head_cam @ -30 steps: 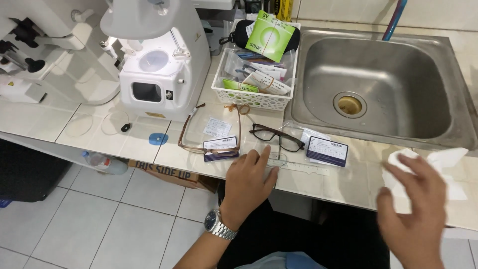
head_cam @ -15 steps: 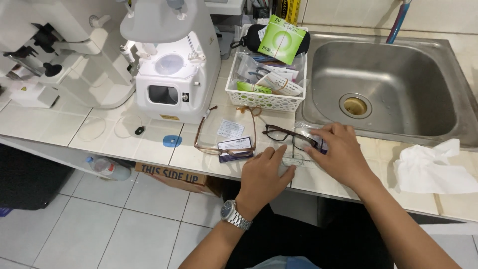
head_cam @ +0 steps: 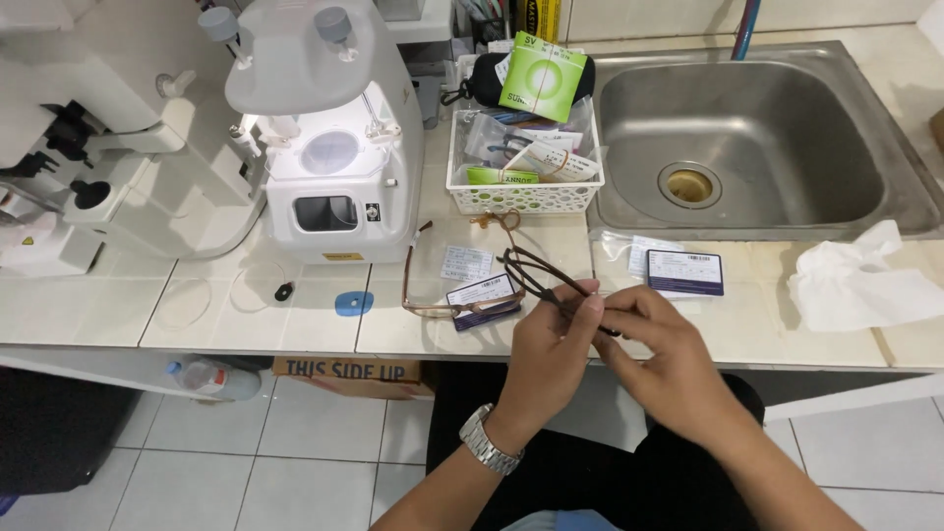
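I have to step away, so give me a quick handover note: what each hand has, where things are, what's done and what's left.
Left hand and right hand both grip the dark-framed glasses, lifted just above the tiled counter.
Brown glasses lie on the counter beside two dark cards.
White tissue lies crumpled at right, by the sink.
Done: dark pair picked up.
Left: both lens openings look empty, though that is hard to tell.

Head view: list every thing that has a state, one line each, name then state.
dark-framed glasses: lifted off the counter, held by both hands
left hand: pinching the glasses
right hand: gripping the glasses
brown-framed glasses: lying on the counter, untouched
sink: dry, nothing in the basin
white tissue: crumpled, lying by the sink
white basket: full of packets
white machine: lit inside
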